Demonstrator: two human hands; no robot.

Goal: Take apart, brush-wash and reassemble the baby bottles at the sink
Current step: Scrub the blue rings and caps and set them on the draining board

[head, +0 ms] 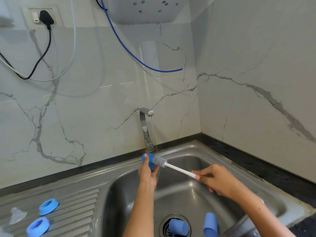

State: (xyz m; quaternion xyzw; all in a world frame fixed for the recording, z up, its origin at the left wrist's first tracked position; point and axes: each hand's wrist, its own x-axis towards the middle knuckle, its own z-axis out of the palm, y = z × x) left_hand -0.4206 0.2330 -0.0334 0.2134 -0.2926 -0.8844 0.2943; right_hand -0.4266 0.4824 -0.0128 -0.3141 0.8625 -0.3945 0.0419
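A blue bottle part (148,159), rounded and open toward the right, sits in the fingers of the left hand (148,173), held above the sink basin (188,189) under a thin stream of water from the tap (145,127). The bristle head of a white bottle brush (171,166) is pushed into its opening; the right hand (217,181) grips the brush handle's far end, fingers curled round it. Below the right hand, two blue caps (211,224) lie in the basin, one over the drain (174,226). Left of the left hand, on the ridged drainboard (77,207), lie two blue screw rings (48,206) and a clear teat (17,215).
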